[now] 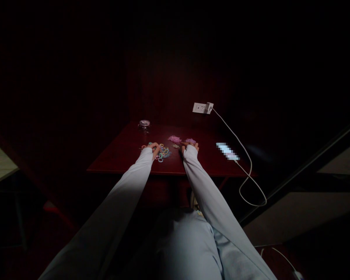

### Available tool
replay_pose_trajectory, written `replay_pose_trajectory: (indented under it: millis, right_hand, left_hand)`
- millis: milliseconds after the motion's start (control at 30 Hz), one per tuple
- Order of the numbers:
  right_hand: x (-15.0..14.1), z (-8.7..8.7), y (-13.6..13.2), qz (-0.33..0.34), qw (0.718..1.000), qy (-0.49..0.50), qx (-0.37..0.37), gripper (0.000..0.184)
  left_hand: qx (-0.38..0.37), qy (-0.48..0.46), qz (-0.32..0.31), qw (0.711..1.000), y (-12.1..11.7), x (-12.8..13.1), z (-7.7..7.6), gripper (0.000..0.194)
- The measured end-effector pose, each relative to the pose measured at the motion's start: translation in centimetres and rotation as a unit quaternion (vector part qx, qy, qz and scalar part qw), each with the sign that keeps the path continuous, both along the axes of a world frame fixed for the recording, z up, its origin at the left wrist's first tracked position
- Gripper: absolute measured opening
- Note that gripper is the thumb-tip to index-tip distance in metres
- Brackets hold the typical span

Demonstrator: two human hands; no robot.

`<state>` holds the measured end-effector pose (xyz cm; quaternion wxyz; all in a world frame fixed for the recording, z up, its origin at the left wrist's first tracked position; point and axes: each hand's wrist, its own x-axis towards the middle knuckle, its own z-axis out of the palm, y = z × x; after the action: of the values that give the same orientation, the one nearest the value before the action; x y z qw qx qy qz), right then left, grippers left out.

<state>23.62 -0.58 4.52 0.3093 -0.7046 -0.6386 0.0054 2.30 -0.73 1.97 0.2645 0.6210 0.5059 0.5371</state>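
My left hand (154,147) rests on a dark red table (119,155), its fingers curled at the edge of a loose pile of small coloured rings (163,152). My right hand (190,146) lies just right of that pile, its fingers bent down beside a small purple heap (190,140). A pink heap (174,139) sits just beyond, between my hands. Both hands are small and dim, so what the fingers pinch is unclear. Pale long sleeves cover both arms.
A small clear jar with a lid (144,124) stands at the table's back left. A phone (227,151) lies at the right, on a white cable (245,163) running to a wall socket (202,107). The surroundings are dark.
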Motion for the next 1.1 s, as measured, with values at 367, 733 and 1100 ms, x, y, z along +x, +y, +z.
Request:
replay_pose_trajectory:
  millis: [367, 733, 1100]
  right_hand:
    - [-4.5, -0.3, -1.6, 0.229, 0.967, 0.041, 0.1, 0.034]
    - [-4.4, -2.4, 0.5, 0.271, 0.951, 0.096, 0.112, 0.024]
    - [-4.4, -2.4, 0.9, 0.252, 0.954, 0.108, 0.122, 0.018]
  left_hand:
    - [0.024, 0.025, -0.005, 0.999, 0.5, -0.4, -0.3, 0.032]
    - [0.036, 0.057, 0.01, 0.998, 1.1, -0.4, -0.6, 0.032]
    - [0.034, 0.058, 0.021, 0.997, 0.6, -0.4, -0.4, 0.023]
